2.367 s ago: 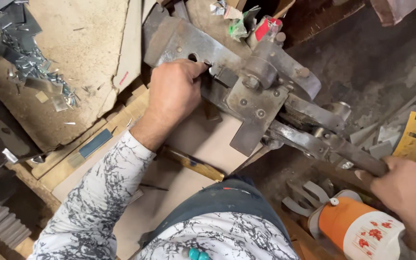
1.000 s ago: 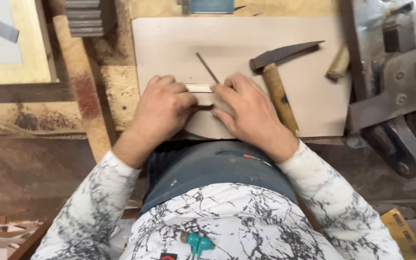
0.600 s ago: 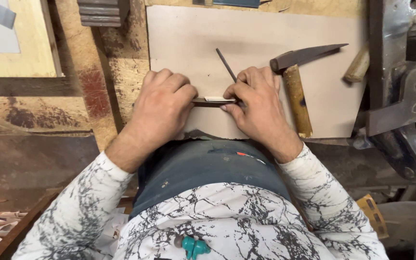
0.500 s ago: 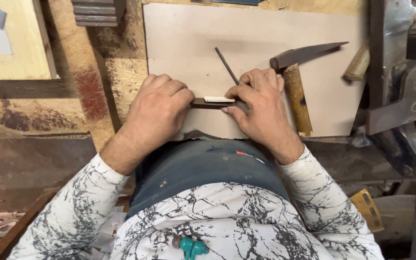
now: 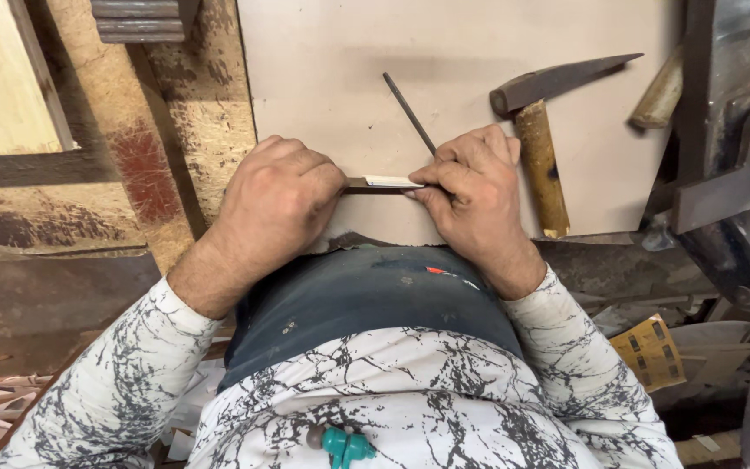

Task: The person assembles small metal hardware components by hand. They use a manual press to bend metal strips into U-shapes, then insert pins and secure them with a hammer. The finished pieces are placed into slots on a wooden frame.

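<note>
Here both hands meet at the middle of the frame over a pale board (image 5: 479, 52) that fills the upper centre. The left hand (image 5: 275, 204) is curled into a loose fist, fingers closed around the left end of a thin dark strip (image 5: 384, 183) with a pale patch on its top face. The right hand (image 5: 475, 191) pinches the strip's right end between thumb and fingertips, knuckles raised. The strip lies level between the two hands, close to the board's near edge; whether it rests on the board or is held just above it cannot be told.

A slim dark metal rod (image 5: 408, 111) lies slanted on the board just above the strip, its lower end running in behind the right hand. To the right of that hand a hammer (image 5: 542, 148) lies on the board, its wooden handle pointing toward the lower edge and its dark, pointed head aimed at the upper right. A heavy steel machine frame (image 5: 740, 191) stands along the right edge. Chipboard (image 5: 193, 104) shows at the upper left beside the board.
</note>
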